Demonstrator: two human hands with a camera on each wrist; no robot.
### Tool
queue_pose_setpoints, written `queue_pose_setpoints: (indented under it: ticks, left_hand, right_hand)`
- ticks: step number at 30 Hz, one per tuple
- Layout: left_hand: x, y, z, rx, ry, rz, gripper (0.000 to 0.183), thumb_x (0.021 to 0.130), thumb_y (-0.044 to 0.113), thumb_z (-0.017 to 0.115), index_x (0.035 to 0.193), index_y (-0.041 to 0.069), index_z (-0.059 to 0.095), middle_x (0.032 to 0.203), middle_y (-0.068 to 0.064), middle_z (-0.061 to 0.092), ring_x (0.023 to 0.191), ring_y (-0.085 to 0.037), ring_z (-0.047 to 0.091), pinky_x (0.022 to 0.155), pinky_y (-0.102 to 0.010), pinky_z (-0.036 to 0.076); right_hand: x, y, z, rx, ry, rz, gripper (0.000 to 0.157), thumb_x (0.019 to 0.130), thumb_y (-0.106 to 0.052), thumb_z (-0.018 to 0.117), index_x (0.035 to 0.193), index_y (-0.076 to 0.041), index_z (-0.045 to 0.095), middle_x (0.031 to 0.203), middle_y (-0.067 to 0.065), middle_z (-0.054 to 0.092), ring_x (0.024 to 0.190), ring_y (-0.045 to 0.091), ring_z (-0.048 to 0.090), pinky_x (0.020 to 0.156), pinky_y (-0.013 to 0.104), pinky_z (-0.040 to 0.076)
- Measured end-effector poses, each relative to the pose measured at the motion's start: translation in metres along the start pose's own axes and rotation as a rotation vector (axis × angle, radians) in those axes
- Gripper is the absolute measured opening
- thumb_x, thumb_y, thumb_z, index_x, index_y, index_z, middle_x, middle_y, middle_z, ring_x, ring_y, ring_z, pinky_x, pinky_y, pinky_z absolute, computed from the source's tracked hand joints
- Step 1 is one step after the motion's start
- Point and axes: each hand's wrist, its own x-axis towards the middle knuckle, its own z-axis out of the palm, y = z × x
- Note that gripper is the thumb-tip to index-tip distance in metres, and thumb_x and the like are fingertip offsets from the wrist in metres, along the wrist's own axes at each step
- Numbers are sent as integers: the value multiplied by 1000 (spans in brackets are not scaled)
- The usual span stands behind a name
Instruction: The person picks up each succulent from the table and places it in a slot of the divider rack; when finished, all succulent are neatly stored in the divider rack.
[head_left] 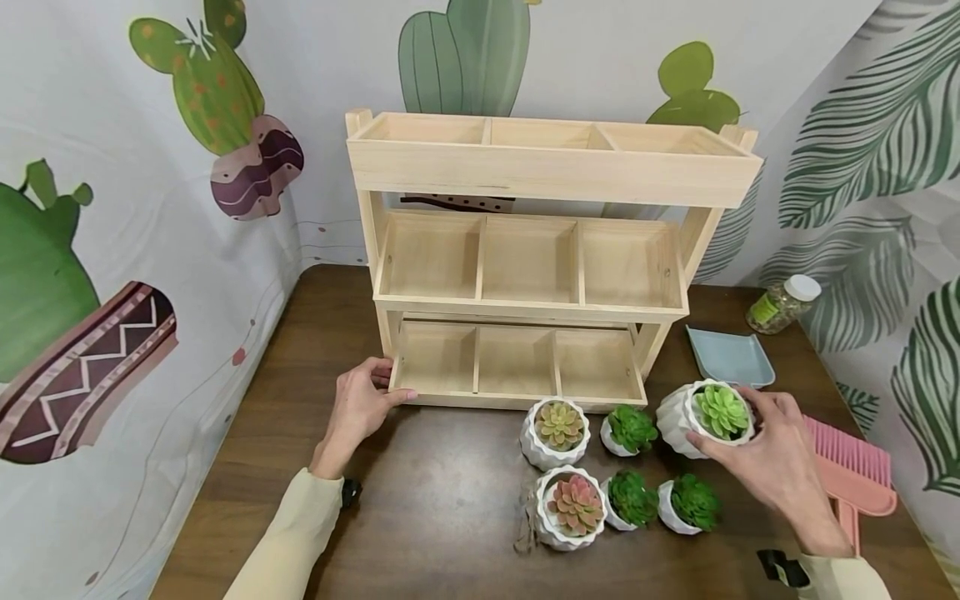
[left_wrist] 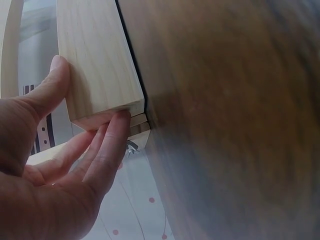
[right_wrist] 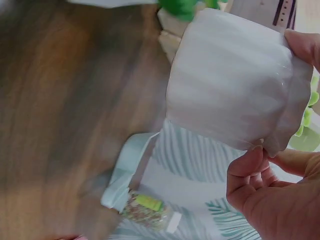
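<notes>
Head view: a wooden rack (head_left: pixel 555 171) stands on the desk (head_left: pixel 435 508), three tiers, three compartments in each. The left hand (head_left: pixel 360 404) is at the front left corner of its lowest tier. Thumb over the front board, fingers bent around the end, so the grip is on that corner. Left wrist view agrees: thumb at the board's upper edge, fingertips against the end piece.

The right hand (head_left: pixel 776 454) holds a ribbed white pot (head_left: pixel 678 421) planted with a light green succulent (head_left: pixel 722 412). Thumb on one side, fingers on the other, spread only as wide as the rim. Position of pot: off the rack's front right corner, near the dustpan, tilted. Right wrist view shows it lifted clear of the desk.

Also on the desk, in front of the rack, right of its middle: an olive-yellow succulent (head_left: pixel 558 423) and a pink succulent (head_left: pixel 577 504), each in its own ribbed white container. Beside them, three small dark green plants (head_left: pixel 632 428), two nearer the person, one nearer the rack.

Right side of desk: light blue dustpan (head_left: pixel 731 354), a clear jar (head_left: pixel 780 308) with white lid behind it, and a pink brush (head_left: pixel 855 467) partly hidden by the forearm.
</notes>
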Motion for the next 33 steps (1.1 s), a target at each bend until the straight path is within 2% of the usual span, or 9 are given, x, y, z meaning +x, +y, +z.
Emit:
queue_pose_setpoints:
  ticks: [6, 13, 16, 20, 27, 33]
  left_hand:
    - [0, 1, 0, -10, -3, -14, 65, 82, 19, 98, 134, -4, 68, 119, -21, 79, 106, -35, 78, 90, -49, 64]
    - [0, 1, -1, -15, -8, -20, 64, 82, 19, 98, 134, -4, 68, 118, -21, 79, 106, -35, 78, 90, -48, 64]
    - [0, 1, -1, -18, -11, -24, 64, 82, 19, 98, 134, -4, 68, 118, -21, 79, 106, -35, 78, 90, -48, 64]
    - [0, 1, -1, -21, -16, -34, 64, 83, 18, 98, 134, -4, 68, 119, -21, 79, 107, -35, 78, 92, -48, 64]
    - [0, 1, -1, -16, -16, -31, 62, 83, 18, 97, 134, -3, 68, 119, -22, 79, 106, -35, 78, 93, -49, 64]
    - [0, 1, -1, -14, -13, -26, 62, 82, 18, 98, 132, -4, 68, 118, -22, 79, 105, -35, 78, 92, -49, 64]
  right_hand:
    - [2, -18, -5, 12, 6, -15, 90, 69, -34, 102, 140, 5, 62, 125, 30, 55, 106, 47, 57, 79, 45, 39]
    - [10, -34, -4, 34, 38, -56, 89, 67, -34, 103, 138, 4, 65, 118, 25, 58, 102, 41, 59, 77, 34, 37]
    - [13, -38, -3, 45, 47, -68, 88, 67, -32, 103, 138, 4, 65, 122, 26, 58, 104, 44, 60, 80, 38, 39]
    - [17, -44, 0, 60, 42, -74, 89, 67, -31, 102, 139, 5, 64, 127, 29, 58, 110, 50, 60, 83, 50, 41]
    - [26, -54, 5, 80, 52, -98, 90, 66, -30, 103, 140, 3, 65, 121, 24, 60, 107, 42, 59, 83, 42, 38]
    - [33, -62, 9, 88, 37, -124, 90, 67, -31, 103, 141, 2, 65, 119, 24, 59, 103, 38, 56, 81, 42, 36]
